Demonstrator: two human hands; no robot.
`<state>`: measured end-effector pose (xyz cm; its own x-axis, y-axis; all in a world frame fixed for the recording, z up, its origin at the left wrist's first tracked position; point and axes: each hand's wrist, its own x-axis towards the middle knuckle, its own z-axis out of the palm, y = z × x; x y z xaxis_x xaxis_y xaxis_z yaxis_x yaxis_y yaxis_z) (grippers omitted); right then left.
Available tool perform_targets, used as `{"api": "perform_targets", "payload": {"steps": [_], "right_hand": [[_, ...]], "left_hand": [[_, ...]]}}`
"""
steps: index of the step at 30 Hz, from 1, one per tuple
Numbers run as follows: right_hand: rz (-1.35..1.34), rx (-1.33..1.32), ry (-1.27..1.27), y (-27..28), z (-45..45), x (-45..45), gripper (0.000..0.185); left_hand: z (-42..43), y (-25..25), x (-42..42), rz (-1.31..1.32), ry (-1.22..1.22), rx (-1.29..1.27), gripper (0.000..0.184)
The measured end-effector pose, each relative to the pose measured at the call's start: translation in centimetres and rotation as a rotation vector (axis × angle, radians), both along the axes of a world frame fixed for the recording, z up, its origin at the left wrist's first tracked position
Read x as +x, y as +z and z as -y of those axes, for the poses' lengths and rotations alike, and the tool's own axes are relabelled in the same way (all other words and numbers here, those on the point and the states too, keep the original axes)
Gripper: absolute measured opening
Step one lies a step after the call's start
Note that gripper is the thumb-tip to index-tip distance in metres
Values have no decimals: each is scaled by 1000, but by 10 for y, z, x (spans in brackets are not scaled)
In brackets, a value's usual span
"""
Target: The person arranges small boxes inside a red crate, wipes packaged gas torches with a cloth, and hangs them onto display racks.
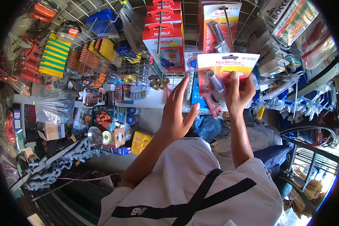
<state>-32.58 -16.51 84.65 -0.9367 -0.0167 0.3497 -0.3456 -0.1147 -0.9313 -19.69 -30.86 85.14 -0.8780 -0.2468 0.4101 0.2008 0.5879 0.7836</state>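
My right hand (238, 92) grips the lower right of a NaMilux blister pack (229, 62), with the thumb across its front. The pack is red, yellow and white and holds a metal torch head. Behind it hang similar NaMilux packs (211, 28) on a wire hook; part of a printed word there reads "TANE TOR". My left hand (177, 113) is raised with fingers stretched and thumb apart, holding nothing. Its fingertips come close below the stacked red NaMilux boxes (164, 41); I cannot tell whether they touch anything.
A wire grid (133, 5) with hooks spans the back. Yellow-green striped pieces (55, 55) and orange and yellow plugs hang at left. Grey pipe fittings (49, 171) and a yellow box (141, 142) lie lower left. A dark metal rack (309, 158) stands at right.
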Motion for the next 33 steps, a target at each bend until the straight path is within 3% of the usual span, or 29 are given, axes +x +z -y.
{"api": "perform_targets", "payload": {"steps": [20, 24, 28, 30, 33], "right_hand": [[36, 3, 5, 4, -6, -7, 18], [-20, 62, -2, -13, -1, -37, 22], [-64, -4, -42, -34, 12, -86, 28], [-151, 132, -129, -31, 18, -99, 35], [-143, 103, -133, -41, 24, -120, 35]], "left_hand": [[-16, 13, 5, 29, -86, 56, 64], [-15, 1, 6, -67, -85, 8, 65], [-8, -9, 26, 61, -51, 67, 66], [-2, -13, 40, 102, 1, 69, 65], [8, -30, 60, 140, 59, 50, 62]]}}
